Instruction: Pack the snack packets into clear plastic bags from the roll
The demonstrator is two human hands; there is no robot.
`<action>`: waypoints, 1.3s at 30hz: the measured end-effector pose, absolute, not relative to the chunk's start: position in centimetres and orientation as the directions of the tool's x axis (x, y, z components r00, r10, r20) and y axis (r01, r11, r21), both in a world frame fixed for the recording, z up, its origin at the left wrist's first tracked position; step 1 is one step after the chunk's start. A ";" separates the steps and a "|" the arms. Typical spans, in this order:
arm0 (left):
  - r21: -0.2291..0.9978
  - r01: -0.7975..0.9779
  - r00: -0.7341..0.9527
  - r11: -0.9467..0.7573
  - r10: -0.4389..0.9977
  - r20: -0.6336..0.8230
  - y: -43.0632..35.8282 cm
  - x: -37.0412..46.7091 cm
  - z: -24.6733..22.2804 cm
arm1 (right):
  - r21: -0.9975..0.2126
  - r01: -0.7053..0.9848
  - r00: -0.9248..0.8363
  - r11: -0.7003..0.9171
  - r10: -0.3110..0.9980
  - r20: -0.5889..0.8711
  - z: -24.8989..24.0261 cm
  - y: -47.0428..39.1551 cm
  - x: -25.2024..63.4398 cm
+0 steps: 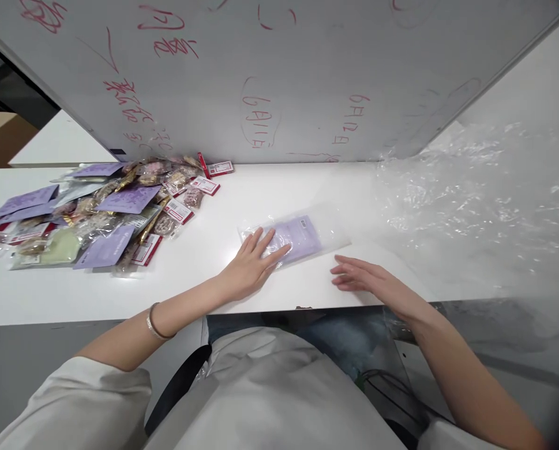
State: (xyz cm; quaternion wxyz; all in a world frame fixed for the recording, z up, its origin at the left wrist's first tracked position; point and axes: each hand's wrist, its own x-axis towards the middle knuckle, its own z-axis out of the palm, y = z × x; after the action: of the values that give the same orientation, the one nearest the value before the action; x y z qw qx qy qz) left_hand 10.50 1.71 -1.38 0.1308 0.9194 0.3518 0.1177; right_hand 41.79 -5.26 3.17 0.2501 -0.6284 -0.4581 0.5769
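While the left hand (pixel 247 270) lies open with its fingers spread on top of a clear bag (pixel 334 230), the right hand (pixel 362 279) is open too, apart from the bag and near the front edge of the table (pixel 270 182). The bag lies flat between the front and back edges. Inside it is a purple packet (pixel 307 236), and the bag sticks out past it on the right. Toward the left edge sits a messy pile: more purple packets (pixel 128 199), and small clear bags (pixel 167 226) with lumpy bits in them.
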 end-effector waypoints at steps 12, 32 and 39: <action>0.308 0.594 0.762 -0.743 0.643 0.081 1.5 10.8 -0.9 | -0.974 -0.075 0.139 -0.214 0.965 -0.223 -1.0 2.5 34.9; 0.223 0.547 0.807 -0.807 0.579 0.116 2.8 12.3 -1.2 | -0.333 0.677 -0.666 0.656 0.739 0.102 -1.3 1.1 36.4; 0.044 0.606 0.776 -0.795 0.602 0.190 2.2 14.3 -0.7 | -0.366 0.767 -0.556 0.528 0.830 0.032 -2.3 1.0 35.0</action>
State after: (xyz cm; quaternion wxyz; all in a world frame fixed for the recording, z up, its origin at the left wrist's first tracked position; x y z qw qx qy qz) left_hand 14.30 2.16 -0.72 -0.0096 0.9422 0.3204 0.0976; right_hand 35.04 1.01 -2.31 0.1016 -0.4599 -0.8680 0.1570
